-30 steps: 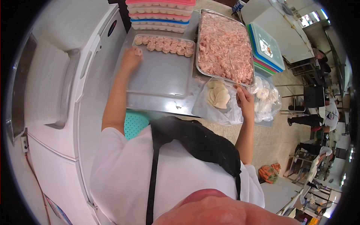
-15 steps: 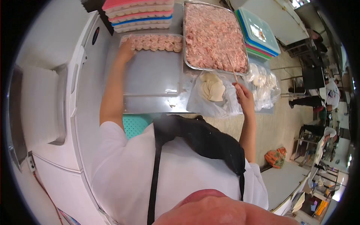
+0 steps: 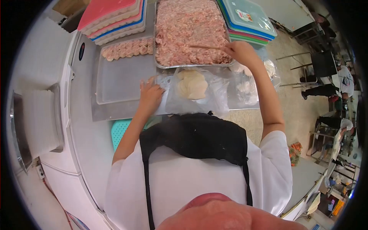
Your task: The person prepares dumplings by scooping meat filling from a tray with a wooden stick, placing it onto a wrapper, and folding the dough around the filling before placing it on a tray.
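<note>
My right hand [image 3: 238, 51] is closed on a thin stick [image 3: 207, 47], whose far end lies over the ground meat in the metal tray [image 3: 193, 66]. My left hand [image 3: 150, 92] has its fingers apart and nothing in them, beside the plastic tray [image 3: 119, 100]. Rows of filled dumplings [image 3: 126, 49] sit along the far side of that plastic tray. Between my hands a stack of pale round dough wrappers [image 3: 192, 84] rests on a clear plastic bag [image 3: 217, 92].
Lidded boxes [image 3: 115, 19] are stacked at the back left, more lidded containers [image 3: 247, 19] at the back right. Bagged dough [image 3: 247, 87] lies right of the wrappers. A freezer [image 3: 86, 115] stands at the left. People [image 3: 345, 81] are farther off at right.
My left hand has left the dumpling rows and come back toward the wrappers, its fingers spread. My right hand has moved forward to the meat tray with the stick. The view has shifted right.
</note>
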Tool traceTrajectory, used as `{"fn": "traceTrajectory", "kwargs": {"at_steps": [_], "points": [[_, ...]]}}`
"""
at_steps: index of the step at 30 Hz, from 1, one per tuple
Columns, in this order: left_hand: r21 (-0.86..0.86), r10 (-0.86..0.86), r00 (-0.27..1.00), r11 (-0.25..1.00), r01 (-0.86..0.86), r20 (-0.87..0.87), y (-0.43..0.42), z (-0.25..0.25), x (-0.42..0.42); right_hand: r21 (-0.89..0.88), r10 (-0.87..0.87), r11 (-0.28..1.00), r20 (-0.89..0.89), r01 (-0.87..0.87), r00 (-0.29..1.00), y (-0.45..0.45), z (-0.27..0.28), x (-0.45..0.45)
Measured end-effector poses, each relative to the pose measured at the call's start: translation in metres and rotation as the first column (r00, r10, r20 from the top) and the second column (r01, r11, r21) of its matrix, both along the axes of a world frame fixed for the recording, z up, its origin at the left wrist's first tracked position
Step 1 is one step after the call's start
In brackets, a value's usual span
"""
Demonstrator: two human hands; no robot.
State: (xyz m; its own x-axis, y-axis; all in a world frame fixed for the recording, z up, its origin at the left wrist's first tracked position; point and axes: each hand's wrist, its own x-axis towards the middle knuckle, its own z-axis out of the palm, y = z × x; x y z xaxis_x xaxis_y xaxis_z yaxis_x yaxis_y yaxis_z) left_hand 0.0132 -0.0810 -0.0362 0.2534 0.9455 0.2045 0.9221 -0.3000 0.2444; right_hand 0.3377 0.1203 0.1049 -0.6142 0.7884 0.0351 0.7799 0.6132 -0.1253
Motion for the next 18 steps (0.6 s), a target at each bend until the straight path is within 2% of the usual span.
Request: {"fn": "traceTrajectory", "kwargs": {"at_steps": [1, 4, 7, 10, 11, 14, 16, 17, 18], "points": [[0.017, 0.022, 1.0, 1.0, -0.022, -0.01, -0.002, -0.001, 0.004, -0.073, 0.082, 0.994, -0.003, -0.082, 0.997, 0.003, 0.0, 0.001], [0.036, 0.131, 0.99, 0.991, -0.129, -0.059, -0.008, -0.005, 0.015, -0.019, 0.238, 0.971, -0.003, -0.238, 0.971, 0.007, -0.039, 0.003], [0.047, 0.227, 0.971, 0.973, -0.224, -0.077, -0.012, -0.008, 0.022, 0.118, 0.142, 0.984, -0.106, -0.13, 0.984, 0.033, -0.067, 0.013], [0.126, 0.332, 0.941, 0.938, -0.323, -0.059, -0.006, 0.009, 0.031, 0.165, 0.043, 0.986, -0.09, -0.028, 0.995, 0.083, -0.072, 0.03], [0.162, 0.369, 0.928, 0.92, -0.357, -0.05, -0.002, 0.022, 0.033, 0.213, 0.067, 0.975, -0.046, -0.056, 0.997, 0.091, -0.07, 0.035], [0.187, 0.371, 0.901, 0.891, -0.413, 0.224, 0.035, 0.087, 0.054, 0.246, 0.215, 0.951, -0.101, -0.186, 0.971, 0.076, -0.029, 0.044], [0.226, 0.357, 0.865, 0.864, -0.449, 0.352, 0.069, 0.117, 0.074, 0.29, 0.375, 0.9, -0.139, -0.324, 0.917, 0.068, -0.033, 0.046], [0.285, 0.231, 0.89, 0.89, -0.357, 0.393, 0.092, 0.114, 0.075, 0.319, 0.452, 0.865, -0.159, -0.388, 0.878, 0.064, -0.035, 0.045], [0.351, 0.099, 0.901, 0.898, -0.264, 0.422, 0.116, 0.111, 0.074, 0.261, 0.441, 0.88, -0.138, -0.397, 0.887, 0.06, -0.042, 0.044]]}}
